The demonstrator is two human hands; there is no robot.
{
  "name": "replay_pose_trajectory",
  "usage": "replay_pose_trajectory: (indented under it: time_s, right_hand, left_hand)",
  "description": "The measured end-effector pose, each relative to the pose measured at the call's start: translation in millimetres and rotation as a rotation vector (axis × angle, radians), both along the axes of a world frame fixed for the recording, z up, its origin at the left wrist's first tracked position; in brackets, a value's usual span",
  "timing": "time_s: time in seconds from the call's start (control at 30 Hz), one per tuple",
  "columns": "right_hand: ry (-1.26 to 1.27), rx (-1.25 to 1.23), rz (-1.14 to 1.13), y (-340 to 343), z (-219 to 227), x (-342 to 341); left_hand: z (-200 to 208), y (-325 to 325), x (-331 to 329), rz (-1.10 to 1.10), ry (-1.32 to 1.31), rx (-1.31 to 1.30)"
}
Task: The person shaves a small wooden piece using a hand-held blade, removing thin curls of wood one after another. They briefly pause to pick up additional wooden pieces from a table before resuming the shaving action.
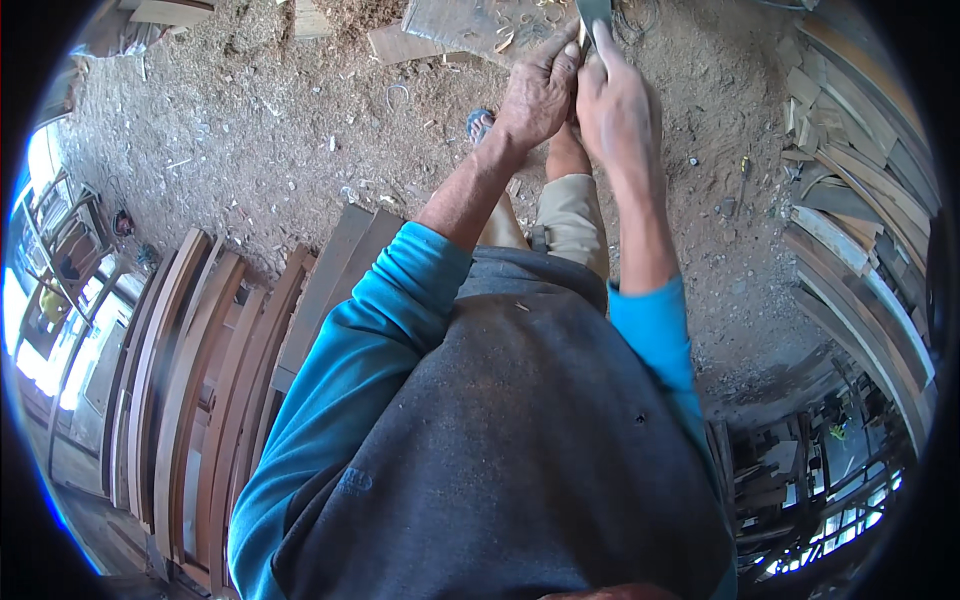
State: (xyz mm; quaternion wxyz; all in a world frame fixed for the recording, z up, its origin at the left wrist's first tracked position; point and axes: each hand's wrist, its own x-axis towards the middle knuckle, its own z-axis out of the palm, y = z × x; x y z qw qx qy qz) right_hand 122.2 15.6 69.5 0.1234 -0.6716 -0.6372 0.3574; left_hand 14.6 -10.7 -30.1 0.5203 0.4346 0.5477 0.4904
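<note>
1. While the right hand (620, 110) is closed, its index finger laid forward along a flat grey-green blade (596, 12), the left hand (538, 98) sits just beside it, fingers bent in and thumb pointing away from the body. The right hand is slightly blurred, and its palm hides any handle.
2. The blade is at the top edge of the view, ahead of the knuckles. Its long axis runs roughly away from the person, leaning a little to the left, and its far end is cut off, so the tip cannot be told.
3. Between the hands shows a narrow brown piece (583, 42), held by the left hand. It is mostly covered; what shows lies lengthwise, nearly in line with the blade. Its ends cannot be made out.
4. Just beyond the left hand is a grey wooden board (450, 22) with curled shavings (508, 27) on it.
5. Nearer the body come teal sleeves (400, 285), beige trousers (572, 215), a dark top (490, 420) and a foot in a blue sandal (474, 122).
6. Farther out, bare ground (270, 150) is strewn with chips. A slim tool with a yellow handle (744, 166) lies to the right.
7. Long planks (180, 390) stand stacked at left; more timber (870, 215) curves along the right rim.
</note>
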Motion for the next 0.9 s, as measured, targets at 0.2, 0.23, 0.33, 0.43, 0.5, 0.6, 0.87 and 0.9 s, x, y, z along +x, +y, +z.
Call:
replay_pose_trajectory:
  time_s: [0.2, 0.23, 0.33, 0.43, 0.5, 0.6, 0.87, 0.9]
  right_hand:
    - [0.204, 0.111, 0.007, 7, -9, 43]
    - [0.191, 0.012, -0.04, 3, 2, 38]
    - [0.178, -0.197, -0.13, -25, 34, 24]
    - [0.137, -0.005, -0.035, -42, 8, 20]
    - [0.291, 0.034, -0.117, -44, 1, 22]
    - [0.525, 0.043, -0.338, -44, 12, 17]
    - [0.665, -0.234, -0.603, -35, 11, 16]
    - [0.744, -0.242, -0.625, -40, 11, 16]
  left_hand:
    - [36, 4, -3, -0.04, -0.251, -0.275]
    - [34, 3, -6, -0.019, -0.3, -0.264]
    - [37, 1, -5, 0.037, -0.305, -0.266]
    - [38, 1, -3, 0.03, -0.389, -0.262]
    - [36, 4, -4, -0.008, -0.443, -0.275]
    - [30, 4, -11, -0.102, -0.42, -0.336]
    - [71, -3, 4, 0.081, -0.925, -0.439]
    - [70, -12, 4, 0.031, -0.921, -0.423]
